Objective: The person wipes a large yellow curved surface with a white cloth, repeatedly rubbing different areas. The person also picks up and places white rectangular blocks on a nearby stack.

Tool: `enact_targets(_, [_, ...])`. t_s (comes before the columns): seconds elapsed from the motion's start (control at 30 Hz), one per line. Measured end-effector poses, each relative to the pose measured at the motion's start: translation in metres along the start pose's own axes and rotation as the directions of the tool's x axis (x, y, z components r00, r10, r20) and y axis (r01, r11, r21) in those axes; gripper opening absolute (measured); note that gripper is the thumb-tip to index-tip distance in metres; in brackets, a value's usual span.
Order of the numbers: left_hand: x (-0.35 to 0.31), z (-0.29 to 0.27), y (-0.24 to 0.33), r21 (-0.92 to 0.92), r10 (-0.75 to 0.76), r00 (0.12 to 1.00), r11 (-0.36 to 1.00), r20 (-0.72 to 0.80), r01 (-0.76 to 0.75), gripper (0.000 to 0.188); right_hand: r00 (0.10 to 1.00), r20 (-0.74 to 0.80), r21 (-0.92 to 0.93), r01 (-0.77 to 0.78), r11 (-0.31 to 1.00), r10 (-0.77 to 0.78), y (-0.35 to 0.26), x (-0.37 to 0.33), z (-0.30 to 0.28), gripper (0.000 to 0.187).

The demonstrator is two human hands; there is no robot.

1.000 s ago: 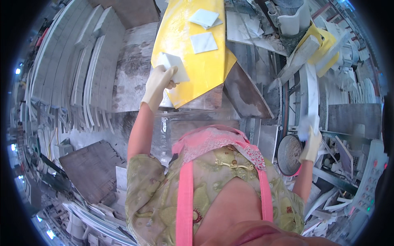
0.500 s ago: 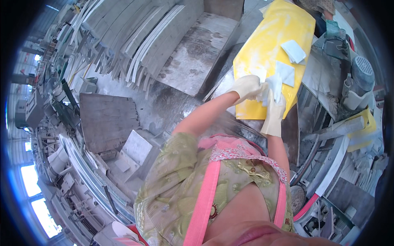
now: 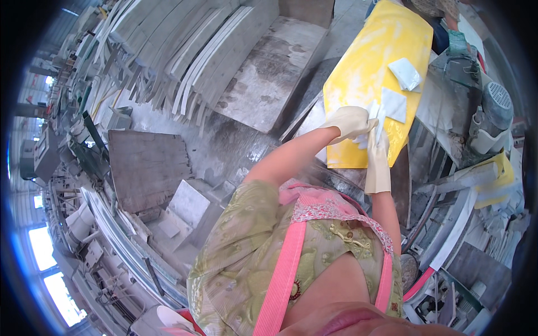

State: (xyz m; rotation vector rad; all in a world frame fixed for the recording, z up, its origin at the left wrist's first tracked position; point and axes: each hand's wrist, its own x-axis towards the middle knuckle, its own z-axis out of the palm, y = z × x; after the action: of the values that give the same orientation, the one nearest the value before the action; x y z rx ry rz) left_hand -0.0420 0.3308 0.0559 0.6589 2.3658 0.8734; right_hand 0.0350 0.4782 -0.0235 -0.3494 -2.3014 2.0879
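Both my hands wear cream rubber gloves and meet over the near part of a yellow sheet (image 3: 358,61). My left hand (image 3: 352,122) is closed at the near edge of a thin white stone tile (image 3: 379,119), its fingers bent. My right hand (image 3: 379,147) grips the same tile from below, pinching its edge. The tile now stands tilted, almost edge-on. Just beyond it a square white tile (image 3: 394,105) lies flat on the sheet. Farther off lie a few more white tiles (image 3: 405,74), stacked unevenly. White smears cover the sheet.
Long grey stone slabs (image 3: 218,50) stand in a rack at the back left, beside a stained board (image 3: 269,73). A motor (image 3: 497,103) stands at the right. Another person's gloved hand (image 3: 458,42) shows at the top right. A brown panel (image 3: 148,168) leans at the left.
The tile in my hands has turned from a broad face to nearly edge-on. My left hand has come slightly closer to my right. The whole view has shifted a little.
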Motion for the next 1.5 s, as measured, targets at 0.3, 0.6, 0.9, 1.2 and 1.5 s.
enact_targets(0.3, [-0.003,-0.004,0.022,0.174,-0.017,0.996,0.984,-0.088,0.032,0.066,0.994,-0.082,-0.711,-0.004,0.703,-0.077,0.007,-0.025,0.005,0.075])
enact_targets(0.6, [0.006,0.029,0.004,0.319,0.157,0.917,0.947,-0.368,-0.034,0.079,0.984,0.086,-0.683,0.170,0.711,-0.154,-0.019,0.001,-0.019,0.117])
enact_targets(0.9, [0.005,0.015,0.027,0.082,-0.141,0.964,0.983,-0.227,0.163,0.081,0.959,0.277,-0.482,0.199,0.853,-0.066,-0.032,0.018,-0.037,0.138])
enact_targets(1.2, [0.012,0.008,0.042,0.231,-0.356,0.918,0.891,-0.173,0.390,0.091,0.908,0.340,-0.480,0.390,0.786,-0.243,-0.006,0.037,-0.040,0.148])
enact_targets(1.5, [0.011,0.033,0.053,-0.196,-0.450,0.824,0.893,-0.345,0.405,0.088,0.922,0.363,-0.448,0.299,0.843,-0.134,-0.009,0.038,-0.033,0.142])
